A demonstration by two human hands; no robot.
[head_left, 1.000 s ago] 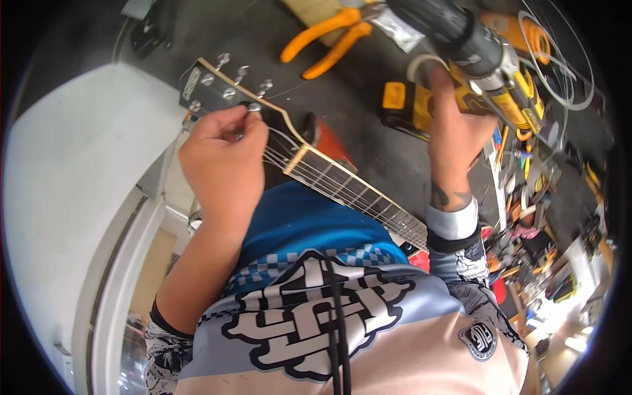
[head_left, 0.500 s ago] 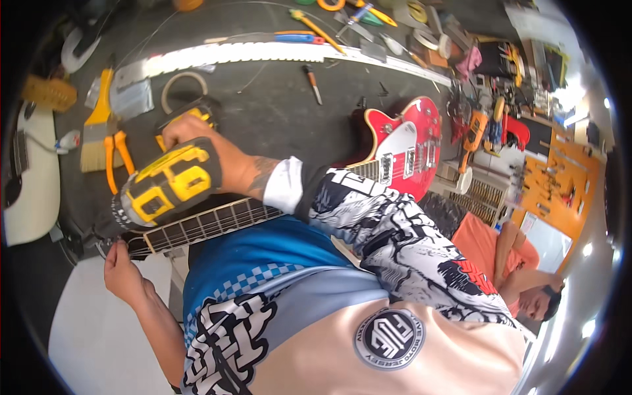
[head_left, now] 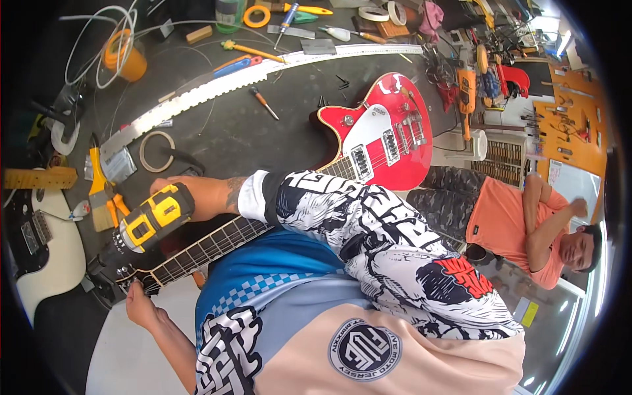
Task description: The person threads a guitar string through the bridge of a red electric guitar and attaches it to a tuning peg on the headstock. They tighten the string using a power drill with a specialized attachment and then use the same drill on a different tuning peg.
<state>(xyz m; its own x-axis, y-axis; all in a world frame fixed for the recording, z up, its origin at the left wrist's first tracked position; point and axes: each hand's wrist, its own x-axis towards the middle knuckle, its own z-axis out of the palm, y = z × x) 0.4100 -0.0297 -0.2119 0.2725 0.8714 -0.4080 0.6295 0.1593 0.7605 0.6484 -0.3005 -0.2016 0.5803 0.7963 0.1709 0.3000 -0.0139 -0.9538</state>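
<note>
A red electric guitar [head_left: 415,108] with a white pickguard lies on the dark workbench. Its fretted neck [head_left: 209,250] runs toward me and to the left, partly behind my sleeve. My right hand [head_left: 196,195] is closed round the grip of a yellow and black cordless drill [head_left: 155,216]. The drill's dark front end reaches the tuners at the guitar's headstock [head_left: 146,283]; the exact contact is hard to see. Beneath it my left hand [head_left: 139,306] is closed, fingertips pinched at the headstock's near edge. Whether they grip a peg or a string end cannot be made out.
Beyond the neck lie a long notched metal straightedge [head_left: 217,87], a screwdriver [head_left: 264,104], a tape roll [head_left: 157,150] and a wide brush [head_left: 101,197]. A white guitar body [head_left: 49,263] stands at the left. On the right a person in an orange shirt [head_left: 503,217] has folded arms.
My view has shifted, so the bench and the red guitar body show more fully. Both hands stay at the headstock, with the drill still in my right hand.
</note>
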